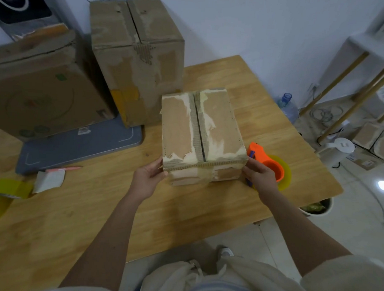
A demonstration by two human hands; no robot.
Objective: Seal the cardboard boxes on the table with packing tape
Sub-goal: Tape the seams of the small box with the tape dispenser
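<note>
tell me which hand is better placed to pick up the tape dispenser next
Right. The right hand rests at the small box's near right corner, directly beside the orange dispenser. The left hand is at the box's opposite corner, with the box between it and the dispenser.

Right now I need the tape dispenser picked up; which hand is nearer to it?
Right. The right hand sits against the orange tape dispenser at the small box's right corner; the left hand is across the box, at its left corner.
</note>
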